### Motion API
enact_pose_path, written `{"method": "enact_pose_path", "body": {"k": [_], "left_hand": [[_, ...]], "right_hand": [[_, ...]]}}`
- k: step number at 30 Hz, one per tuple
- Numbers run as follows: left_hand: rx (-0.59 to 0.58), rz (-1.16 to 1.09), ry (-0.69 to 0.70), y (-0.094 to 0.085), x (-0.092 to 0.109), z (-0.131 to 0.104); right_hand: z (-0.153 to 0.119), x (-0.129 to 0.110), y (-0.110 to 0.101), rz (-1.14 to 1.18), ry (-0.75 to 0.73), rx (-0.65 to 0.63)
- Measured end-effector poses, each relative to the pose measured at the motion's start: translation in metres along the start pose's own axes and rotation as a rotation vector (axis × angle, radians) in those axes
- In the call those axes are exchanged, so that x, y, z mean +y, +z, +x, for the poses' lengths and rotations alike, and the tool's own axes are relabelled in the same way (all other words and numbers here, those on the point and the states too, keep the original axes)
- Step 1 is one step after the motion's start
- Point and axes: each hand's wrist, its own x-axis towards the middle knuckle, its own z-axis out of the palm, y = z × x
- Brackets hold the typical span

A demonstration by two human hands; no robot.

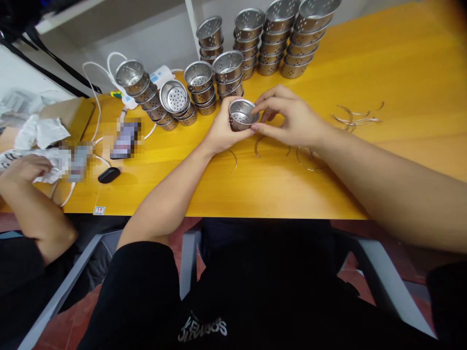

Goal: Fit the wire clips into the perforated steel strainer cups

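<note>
Cup (241,118) near upright, mouth upward.

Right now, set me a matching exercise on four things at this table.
Column one:
1. Single metal cup
2. Small oval case
3. Numbered sticker
4. Curved wires

Column two:
A. At the near edge of the table
B. Scattered loose on the tabletop
C. Held in the left hand
D. Black

Right pairs: 1-C, 2-D, 3-A, 4-B.
</note>
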Motion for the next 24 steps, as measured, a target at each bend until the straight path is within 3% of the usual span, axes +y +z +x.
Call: {"method": "enact_pose_path", "body": {"k": [5,13,20,24], "left_hand": [[-0.043,0.021,0.042,0.000,0.012,-0.004],[-0.080,0.060,-0.026,-0.004,0.047,-0.008],[-0.086,0.099,-0.069,-0.008,0.045,-0.008],[-0.114,0.166,-0.107,-0.019,0.047,-0.007]], "right_hand": [[-0.001,0.013,0.003,-0.066,-0.091,-0.080],[-0.002,0.014,0.004,-0.094,-0.115,-0.120],[-0.001,0.007,-0.002,-0.109,-0.050,-0.087],[-0.001,0.005,-0.006,-0.123,-0.023,-0.026]]}}
